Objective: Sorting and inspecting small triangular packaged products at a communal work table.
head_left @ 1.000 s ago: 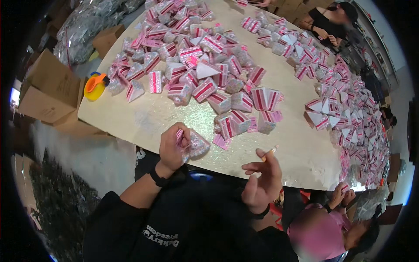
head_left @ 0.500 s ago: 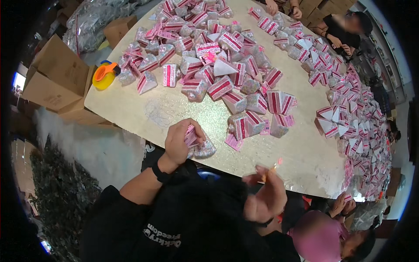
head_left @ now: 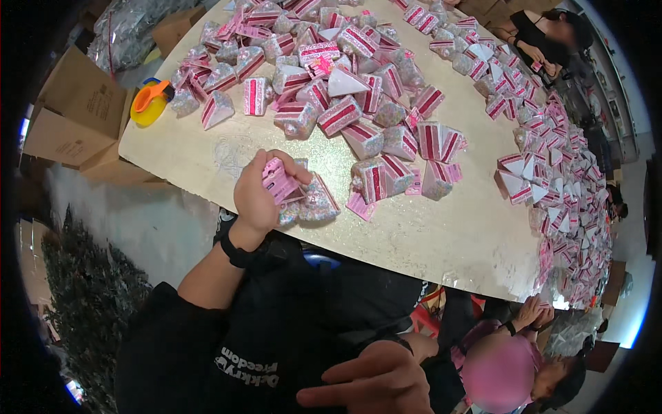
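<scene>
My left hand (head_left: pixel 256 193) is closed around a pink tag (head_left: pixel 277 181) at the table's near edge. Just beside that hand, glittery cake-slice ornaments (head_left: pixel 317 203) lie on the tabletop, partly covered by its fingers. Down by the lower rim of the picture, off the table and in front of my dark shirt, my right hand (head_left: pixel 376 383) has two fingers stretched out and apart. Its thumb side is hidden, and nothing shows in it. Beyond my left hand spreads a heap of similar cake-slice ornaments (head_left: pixel 341 114), white and pink-red with speckled rounded backs.
A yellow tape roll with an orange dispenser (head_left: pixel 149 103) sits at the table's left edge, next to an open cardboard box (head_left: pixel 76 103). Another large heap of ornaments (head_left: pixel 572 214) covers the right side. Co-workers sit at the far right and the near right (head_left: pixel 527 314).
My right hand has drawn back from the table edge toward my body; the small orange-yellow thing at its fingers no longer shows. My left hand has turned, baring more of the pink tag.
</scene>
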Demonstrator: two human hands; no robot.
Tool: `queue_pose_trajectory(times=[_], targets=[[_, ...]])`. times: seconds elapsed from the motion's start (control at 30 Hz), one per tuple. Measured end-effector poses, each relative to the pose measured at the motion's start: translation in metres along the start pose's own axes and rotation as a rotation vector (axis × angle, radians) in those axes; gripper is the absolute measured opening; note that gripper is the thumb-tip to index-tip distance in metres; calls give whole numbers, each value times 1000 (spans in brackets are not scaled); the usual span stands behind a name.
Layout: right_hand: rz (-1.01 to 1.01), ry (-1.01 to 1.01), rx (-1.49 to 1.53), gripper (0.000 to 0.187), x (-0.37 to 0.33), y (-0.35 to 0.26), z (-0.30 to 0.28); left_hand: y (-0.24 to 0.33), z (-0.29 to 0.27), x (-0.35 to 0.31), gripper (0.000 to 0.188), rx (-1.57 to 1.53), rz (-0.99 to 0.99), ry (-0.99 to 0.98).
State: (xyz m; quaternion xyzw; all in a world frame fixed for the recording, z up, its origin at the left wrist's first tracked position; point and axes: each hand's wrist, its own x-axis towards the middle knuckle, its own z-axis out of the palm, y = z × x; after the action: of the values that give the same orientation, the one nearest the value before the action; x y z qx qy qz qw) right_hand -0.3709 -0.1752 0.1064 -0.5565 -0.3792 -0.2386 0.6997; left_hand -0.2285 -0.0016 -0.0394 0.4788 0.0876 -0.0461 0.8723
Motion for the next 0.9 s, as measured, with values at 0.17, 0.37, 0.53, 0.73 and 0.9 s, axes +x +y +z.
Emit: queue_pose_trajectory(times=[0.17, 0.37, 0.53, 0.73, 0.9], targets=[[-50, 82, -115, 76, -1, -8, 6, -1, -7, 7, 57, -17, 118, -37], [25, 36, -128, 68, -33, 1, -16, 4, -9, 11, 56, -180, 49, -40], [649, -125, -914, 45, -58, 68, -66, 5, -15, 9, 56, -228, 69, -153], [1002, -113, -1258, 53, -115, 163, -103, -4, -8, 5, 66, 6, 158, -123], [948, -169, -1161, 53, -110, 160, -111, 0, -15, 6, 79, -79, 75, -286]])
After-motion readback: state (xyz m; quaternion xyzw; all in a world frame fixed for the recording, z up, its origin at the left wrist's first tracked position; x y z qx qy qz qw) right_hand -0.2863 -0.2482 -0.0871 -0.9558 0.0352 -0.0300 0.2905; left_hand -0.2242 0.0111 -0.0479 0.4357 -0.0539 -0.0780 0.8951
